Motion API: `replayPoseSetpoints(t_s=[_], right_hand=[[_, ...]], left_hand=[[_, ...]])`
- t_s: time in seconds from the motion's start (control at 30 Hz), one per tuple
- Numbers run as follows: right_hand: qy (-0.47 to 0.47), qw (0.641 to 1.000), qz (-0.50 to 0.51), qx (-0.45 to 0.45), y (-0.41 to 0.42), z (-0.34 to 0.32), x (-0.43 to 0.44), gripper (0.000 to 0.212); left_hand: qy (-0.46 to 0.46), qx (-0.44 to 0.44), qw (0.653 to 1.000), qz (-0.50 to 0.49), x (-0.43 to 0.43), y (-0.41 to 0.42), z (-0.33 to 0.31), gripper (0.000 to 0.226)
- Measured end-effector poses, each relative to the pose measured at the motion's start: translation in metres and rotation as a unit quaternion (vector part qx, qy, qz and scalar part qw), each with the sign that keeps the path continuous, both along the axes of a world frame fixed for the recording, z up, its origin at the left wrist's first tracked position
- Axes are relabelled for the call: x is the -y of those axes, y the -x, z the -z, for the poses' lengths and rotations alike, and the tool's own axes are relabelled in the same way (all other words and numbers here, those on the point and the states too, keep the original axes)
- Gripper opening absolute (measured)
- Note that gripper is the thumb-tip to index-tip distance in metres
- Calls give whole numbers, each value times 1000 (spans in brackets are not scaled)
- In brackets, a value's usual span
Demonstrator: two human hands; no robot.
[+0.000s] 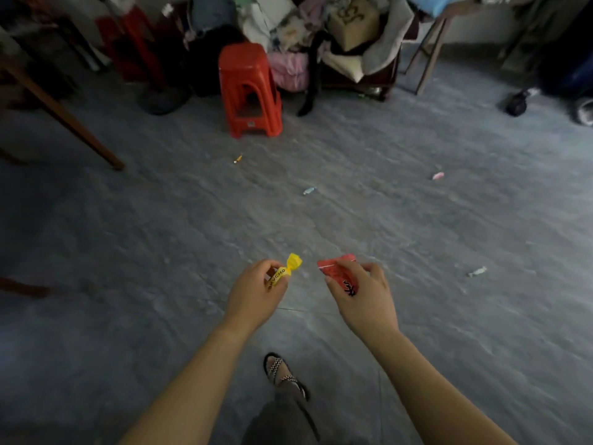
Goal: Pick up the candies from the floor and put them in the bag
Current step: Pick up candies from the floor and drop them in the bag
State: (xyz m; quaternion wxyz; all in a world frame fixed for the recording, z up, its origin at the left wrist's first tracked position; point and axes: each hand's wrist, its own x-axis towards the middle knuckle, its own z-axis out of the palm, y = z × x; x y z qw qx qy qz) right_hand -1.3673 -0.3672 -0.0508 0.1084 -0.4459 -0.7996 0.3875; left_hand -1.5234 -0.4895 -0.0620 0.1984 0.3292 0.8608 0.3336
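My left hand (255, 295) pinches a yellow wrapped candy (285, 269), its twisted end pointing toward the bag. My right hand (361, 295) grips a small red bag (337, 268) with black lettering, a short gap to the right of the candy. Both are held above the grey floor. Several more candies lie on the floor: a gold one (237, 159) near the stool, a pale blue one (309, 190) in the middle, a pink one (438, 176) to the right, and a pale green one (477, 271) at the near right.
A red plastic stool (248, 88) stands at the back centre before a heap of clothes and cushions (321, 36). A wooden table leg (64, 114) slants in at left. My sandalled foot (284, 375) is below my hands. A dark shoe (516, 104) lies far right.
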Motion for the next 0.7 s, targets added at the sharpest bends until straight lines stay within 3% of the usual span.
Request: replayPoseSetpoints(t_s=[0.37, 0.57, 0.7], right_hand=[[-36, 982, -184, 21, 203, -23, 64, 39], [-33, 951, -302, 47, 303, -7, 87, 43], [-47, 937, -344, 50, 382, 0, 79, 45]], left_hand=[[5, -19, 987, -158, 122, 166, -21, 14], [15, 1, 959, -281, 177, 213, -3, 23], [32, 12, 943, -332, 173, 268, 7, 13]])
